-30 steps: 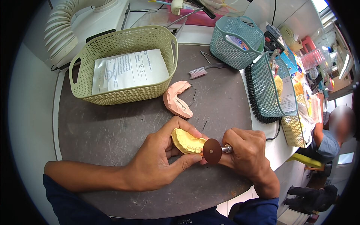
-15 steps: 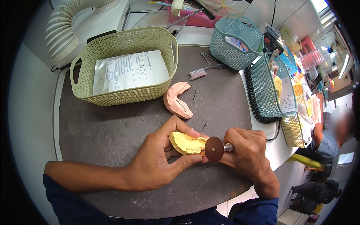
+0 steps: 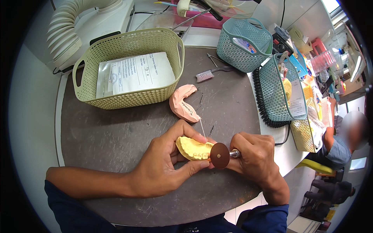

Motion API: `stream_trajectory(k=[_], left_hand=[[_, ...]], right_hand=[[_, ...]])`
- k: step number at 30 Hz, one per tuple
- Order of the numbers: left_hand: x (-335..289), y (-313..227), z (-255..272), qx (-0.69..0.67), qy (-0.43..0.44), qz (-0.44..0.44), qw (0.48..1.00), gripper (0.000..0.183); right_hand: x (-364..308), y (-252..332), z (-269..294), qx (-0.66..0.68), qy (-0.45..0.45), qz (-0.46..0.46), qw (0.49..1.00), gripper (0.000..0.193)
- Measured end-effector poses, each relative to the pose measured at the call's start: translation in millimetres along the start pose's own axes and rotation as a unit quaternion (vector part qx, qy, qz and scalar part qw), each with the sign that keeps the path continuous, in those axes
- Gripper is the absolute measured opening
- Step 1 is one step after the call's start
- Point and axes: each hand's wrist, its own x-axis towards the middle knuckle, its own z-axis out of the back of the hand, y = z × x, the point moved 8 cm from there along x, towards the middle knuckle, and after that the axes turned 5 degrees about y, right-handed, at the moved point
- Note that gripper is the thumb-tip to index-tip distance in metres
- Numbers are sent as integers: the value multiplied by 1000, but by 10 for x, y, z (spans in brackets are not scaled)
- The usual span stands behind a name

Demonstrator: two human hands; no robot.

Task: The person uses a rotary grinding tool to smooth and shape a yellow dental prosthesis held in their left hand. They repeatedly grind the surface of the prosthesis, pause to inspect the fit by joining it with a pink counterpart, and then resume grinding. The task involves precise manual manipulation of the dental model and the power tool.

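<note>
My left hand (image 3: 165, 165) is closed round a yellow dental cast (image 3: 189, 148), its row of teeth facing me. In my right hand (image 3: 254, 155) is a rotary handpiece (image 3: 234, 153), with a large brown cutting disc (image 3: 220, 155) at its tip. The disc covers the right end of the cast and seems to meet it there; the exact contact is hidden. A thin pale streak (image 3: 203, 129) runs up from the cast toward a pink horseshoe-shaped dental cast (image 3: 183, 105) lying just beyond my hands.
Behind on the dark bench mat (image 3: 105, 143) stands a green basket (image 3: 128, 99) holding papers. A brush (image 3: 206, 76) lies near a blue basket (image 3: 243, 46). More baskets (image 3: 281, 91) and a coiled black cord (image 3: 262, 101) line the right. A ribbed hose (image 3: 62, 35) hangs back left. Another person (image 3: 338, 136) sits far right.
My right hand has shifted the disc slightly left and down, over more of the cast's right end. The pale streak has appeared. My left hand stays put.
</note>
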Motion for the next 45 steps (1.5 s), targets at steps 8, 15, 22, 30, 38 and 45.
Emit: stream_trajectory(k=[8, 15, 22, 30, 38, 45], left_hand=[[-6, -14, 11, -14, -16, 48, 999, 35], [-8, 4, 33, 37, -11, 81, 996, 37], [13, -54, -3, 11, -40, 42, 998, 43], [-8, -12, -13, -33, -29, 36, 998, 38], [16, 26, -17, -44, -13, 33, 998, 35], [14, 23, -18, -31, -4, 25, 999, 35]], right_hand=[[-9, -19, 122, 19, -31, -14, 999, 51], [-32, -36, 190, 39, -56, -6, 998, 52], [-33, -5, 167, 11, -71, 17, 997, 51], [-2, 22, 97, -4, -31, 20, 999, 54], [0, 6, 65, -8, -26, 17, 999, 55], [4, 9, 65, -5, -24, 18, 1000, 55]])
